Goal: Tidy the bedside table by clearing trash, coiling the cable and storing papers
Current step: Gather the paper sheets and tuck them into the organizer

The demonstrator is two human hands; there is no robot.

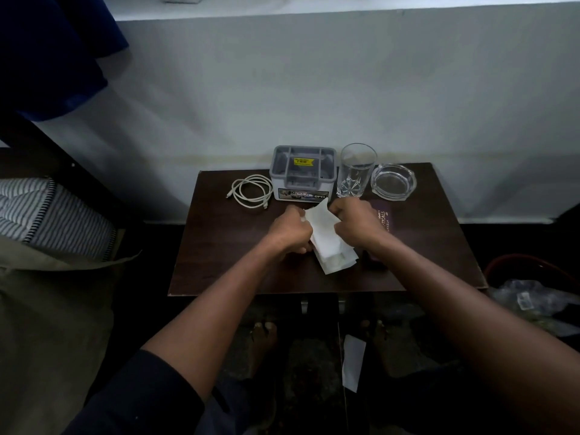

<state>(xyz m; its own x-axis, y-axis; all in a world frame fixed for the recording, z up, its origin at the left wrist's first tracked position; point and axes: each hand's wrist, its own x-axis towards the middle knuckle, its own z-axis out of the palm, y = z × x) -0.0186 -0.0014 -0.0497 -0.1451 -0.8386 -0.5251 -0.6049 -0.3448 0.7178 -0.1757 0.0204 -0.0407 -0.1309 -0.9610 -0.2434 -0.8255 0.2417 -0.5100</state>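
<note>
Both hands, left hand [290,229] and right hand [353,222], pinch the papers [326,238] in their fingers; best square the edges before storing.

The small grey plastic lidded box [303,174] at the back of the dark wooden table [219,262] carries a front label reading "OPEL" and a yellow sticker on its lid, too small to read. The flat dark purple case [384,219] shows pale lettering ending in "TICALS".
</note>
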